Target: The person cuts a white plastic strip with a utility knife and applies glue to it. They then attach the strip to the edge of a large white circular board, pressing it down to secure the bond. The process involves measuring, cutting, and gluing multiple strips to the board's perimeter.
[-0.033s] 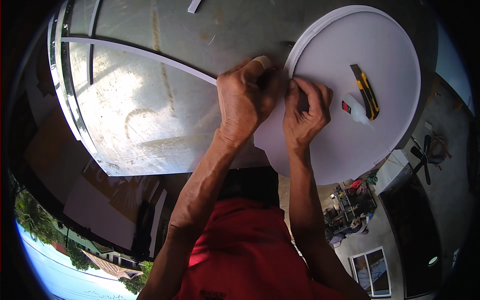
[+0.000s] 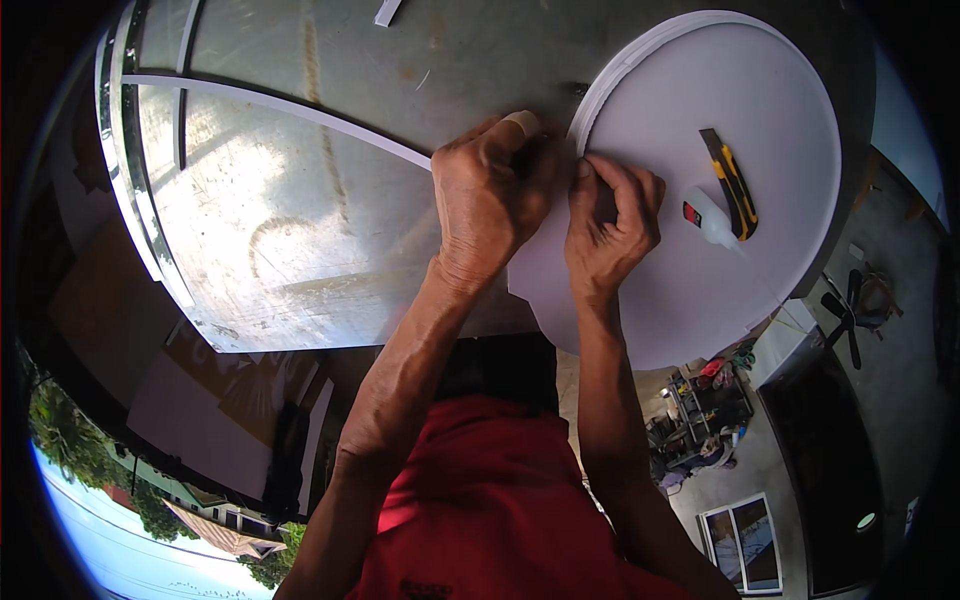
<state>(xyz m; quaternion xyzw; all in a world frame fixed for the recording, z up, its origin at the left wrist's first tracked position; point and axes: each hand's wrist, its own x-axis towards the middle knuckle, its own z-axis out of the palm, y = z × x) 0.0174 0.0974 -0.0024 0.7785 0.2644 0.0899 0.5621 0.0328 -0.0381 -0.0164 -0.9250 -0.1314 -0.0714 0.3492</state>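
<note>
A large round white panel [image 2: 690,290] with a raised edge lies on the right. My left hand [image 2: 492,190] is closed around a long narrow white strip [image 2: 290,103] that runs in from the far left. Its fingers are partly blurred at the panel's left edge, and a pale wrap covers one fingertip. Just right of it, my right hand [image 2: 612,218] pinches the strip against that edge with thumb and forefinger; the exact contact is hidden. On the panel lie a yellow and black utility knife [image 2: 735,185] and a small translucent bottle [image 2: 712,220] with a thin nozzle.
The panel rests on a worn metal-topped table [image 2: 300,230] and overhangs its near edge. Another thin strip [image 2: 181,120] and a short offcut [image 2: 388,12] lie farther off. Below right stands a cluttered rack [image 2: 700,415], with a black fan [image 2: 848,312] beyond.
My left hand has shifted very slightly to the left. Everything else looks unchanged.
</note>
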